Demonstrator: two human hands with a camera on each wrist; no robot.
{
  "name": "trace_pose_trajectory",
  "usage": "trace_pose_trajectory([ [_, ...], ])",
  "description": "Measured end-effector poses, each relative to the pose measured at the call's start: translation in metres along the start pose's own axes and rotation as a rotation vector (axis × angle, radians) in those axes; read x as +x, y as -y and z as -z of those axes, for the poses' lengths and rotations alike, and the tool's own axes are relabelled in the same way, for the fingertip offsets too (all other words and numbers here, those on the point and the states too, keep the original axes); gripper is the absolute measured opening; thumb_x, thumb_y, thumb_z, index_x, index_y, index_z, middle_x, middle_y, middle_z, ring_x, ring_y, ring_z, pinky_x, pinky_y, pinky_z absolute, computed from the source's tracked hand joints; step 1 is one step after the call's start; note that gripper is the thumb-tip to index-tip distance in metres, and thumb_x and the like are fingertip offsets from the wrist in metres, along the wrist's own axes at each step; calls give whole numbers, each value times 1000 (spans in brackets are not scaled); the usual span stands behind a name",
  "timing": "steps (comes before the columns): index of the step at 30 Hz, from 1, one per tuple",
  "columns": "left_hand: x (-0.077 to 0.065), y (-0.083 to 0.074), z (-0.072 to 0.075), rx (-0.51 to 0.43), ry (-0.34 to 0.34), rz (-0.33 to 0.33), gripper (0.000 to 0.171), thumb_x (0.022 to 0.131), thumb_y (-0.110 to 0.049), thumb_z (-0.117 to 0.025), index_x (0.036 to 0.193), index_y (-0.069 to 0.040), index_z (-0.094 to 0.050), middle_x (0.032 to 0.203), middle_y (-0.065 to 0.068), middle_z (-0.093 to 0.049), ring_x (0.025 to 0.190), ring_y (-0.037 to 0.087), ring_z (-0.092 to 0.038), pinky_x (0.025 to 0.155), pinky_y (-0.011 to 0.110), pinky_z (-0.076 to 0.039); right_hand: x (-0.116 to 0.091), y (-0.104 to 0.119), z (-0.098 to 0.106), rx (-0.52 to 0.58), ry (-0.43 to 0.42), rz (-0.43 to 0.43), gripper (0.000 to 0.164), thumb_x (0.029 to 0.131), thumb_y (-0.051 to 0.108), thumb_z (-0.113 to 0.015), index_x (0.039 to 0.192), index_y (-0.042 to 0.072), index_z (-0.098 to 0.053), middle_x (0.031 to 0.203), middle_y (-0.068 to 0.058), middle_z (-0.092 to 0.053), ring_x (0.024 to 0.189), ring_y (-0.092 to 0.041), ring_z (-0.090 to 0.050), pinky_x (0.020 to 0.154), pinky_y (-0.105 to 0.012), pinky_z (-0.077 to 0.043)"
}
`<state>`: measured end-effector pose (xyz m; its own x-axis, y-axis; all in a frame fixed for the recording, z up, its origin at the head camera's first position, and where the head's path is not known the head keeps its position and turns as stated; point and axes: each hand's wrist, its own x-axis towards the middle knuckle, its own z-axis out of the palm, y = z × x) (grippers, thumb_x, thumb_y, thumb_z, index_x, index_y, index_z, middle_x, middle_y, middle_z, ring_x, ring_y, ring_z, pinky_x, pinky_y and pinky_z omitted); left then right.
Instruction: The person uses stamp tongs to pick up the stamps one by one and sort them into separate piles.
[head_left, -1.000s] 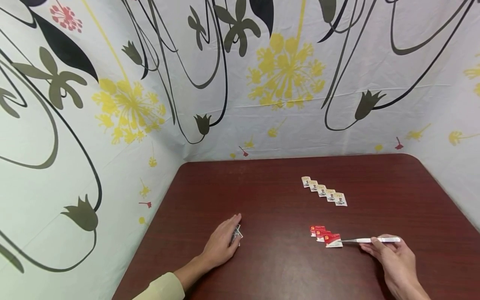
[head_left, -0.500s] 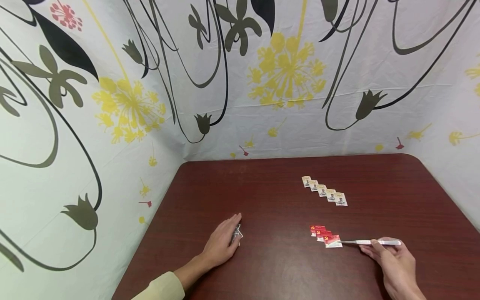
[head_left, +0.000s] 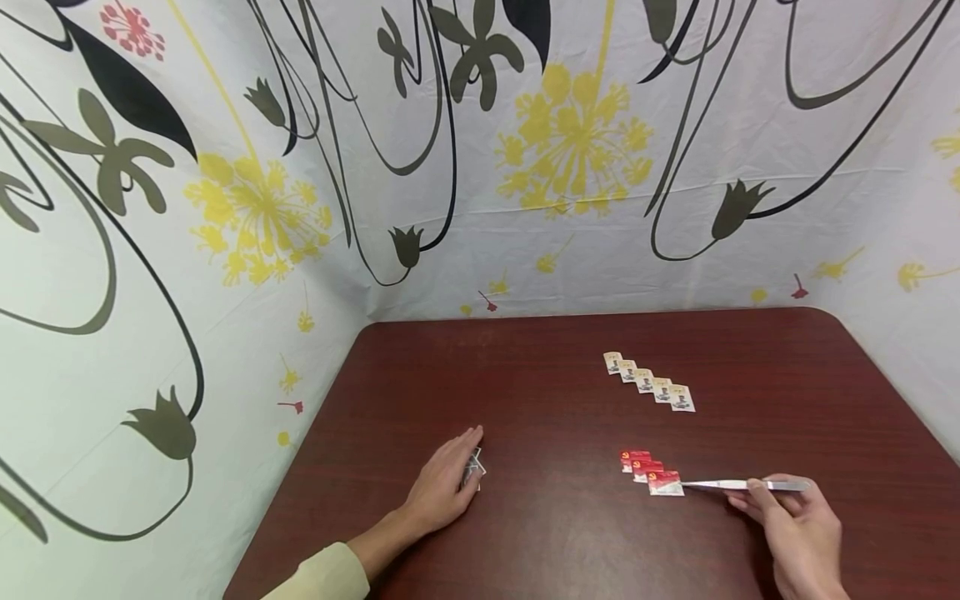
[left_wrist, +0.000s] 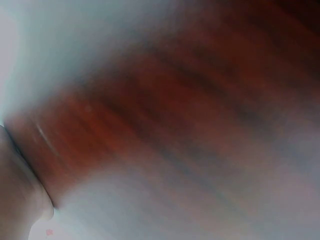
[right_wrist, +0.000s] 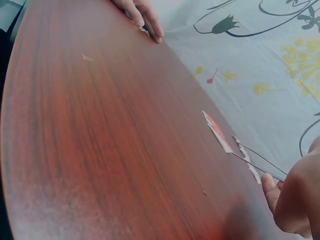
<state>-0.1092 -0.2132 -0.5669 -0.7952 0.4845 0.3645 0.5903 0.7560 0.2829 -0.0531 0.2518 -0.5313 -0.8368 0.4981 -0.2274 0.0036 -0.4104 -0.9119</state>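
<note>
My right hand (head_left: 798,529) holds a pair of white tweezers (head_left: 738,484) between thumb and fingers. Its tips reach the right edge of the nearest of several small red stamps (head_left: 666,483), which overlap in a slanting row. In the right wrist view, the tweezers' two arms (right_wrist: 265,171) are spread apart near the stamps. To the left, my left hand (head_left: 438,487) rests on the table over some dark stamps with white borders (head_left: 474,468). Its fingers are stretched forward and mostly cover them. The left wrist view is blurred and shows only part of the hand (left_wrist: 20,190).
A second slanting row of several cream stamps (head_left: 643,382) lies farther back on the dark red-brown table (head_left: 555,392). Behind and left of the table hangs a white flower-patterned cloth (head_left: 495,217). A pale reflection or mark (right_wrist: 87,57) shows on the tabletop.
My right hand has shifted slightly to the right with the tweezers. The nearest red stamp has turned a little and moved very slightly left. The left hand has stayed still.
</note>
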Motion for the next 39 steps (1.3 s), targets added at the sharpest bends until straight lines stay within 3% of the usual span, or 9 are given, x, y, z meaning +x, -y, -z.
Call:
trace_pose_trajectory([
  [8,0,-1,0,6,-4,-1,65,99,-15,-68,158,3,-45,159,17,-52,146,33,-50,118,54,-43,-4,2,0,-109,-39,-8,20,96,-15,-65,104,-3,-52,74,3,-72,57,-11,-74,60,-25,-63],
  [21,0,0,1,-5,44,31,65,104,-19,-64,161,0,-41,163,15,-47,150,28,-45,122,50,-38,-5,-5,-1,-49,-32,20,20,94,-18,-65,99,-2,-53,74,-1,-72,57,-13,-74,60,-26,-63],
  [39,-1,0,0,1,3,3,64,101,-17,-66,158,2,-45,159,17,-51,147,31,-49,119,52,-42,-6,-10,-5,33,-49,37,22,92,-22,-64,96,-3,-56,73,-3,-71,55,-16,-74,57,-28,-63],
])
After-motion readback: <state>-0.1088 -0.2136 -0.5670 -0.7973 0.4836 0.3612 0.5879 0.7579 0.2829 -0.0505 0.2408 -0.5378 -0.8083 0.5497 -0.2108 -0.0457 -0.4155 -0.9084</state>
